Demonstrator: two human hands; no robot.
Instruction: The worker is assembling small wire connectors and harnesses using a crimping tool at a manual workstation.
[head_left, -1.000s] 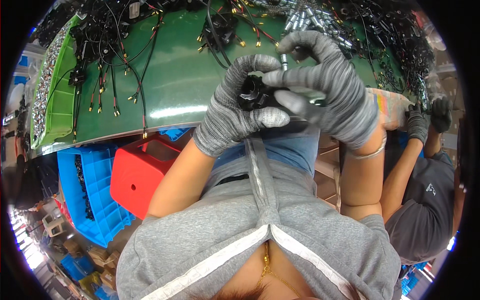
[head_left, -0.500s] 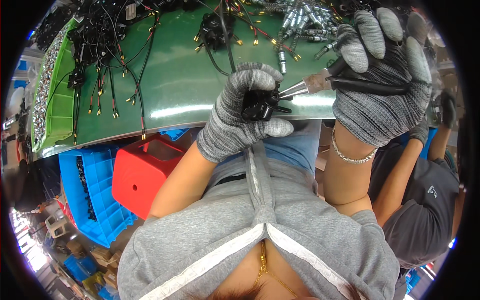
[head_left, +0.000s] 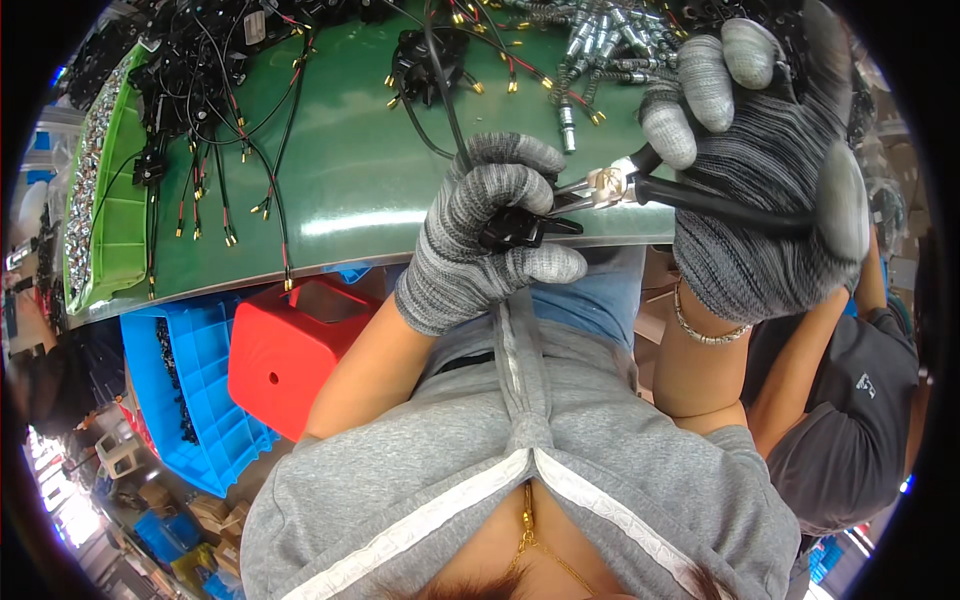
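Note:
My left hand [head_left: 480, 225], in a grey knitted glove, is closed around a small black plastic part [head_left: 515, 230] with a black cable running up from it. The gloved fingers hide much of that part. In my gloved right hand [head_left: 760, 180] is a pair of long-nose pliers [head_left: 610, 187] with black handles. One handle lies across the palm, and the fingers are spread fairly wide around the tool. Slightly parted, the plier jaws point left and reach the black part beside my left fingers. Whether they grip anything there cannot be made out.
Metal plungers with springs [head_left: 605, 45] lie heaped on the green tabletop [head_left: 360, 160]. Black wired assemblies [head_left: 200, 75] pile up at the far left, near a green bin [head_left: 120, 230] of small metal pieces. Below the edge are a blue crate [head_left: 200, 385] and red stool [head_left: 290, 350]. A co-worker [head_left: 840, 410] sits right.
The plier handles have spread and the jaws have parted. My right fingers have loosened and opened outward. The black part has turned a little in my left hand.

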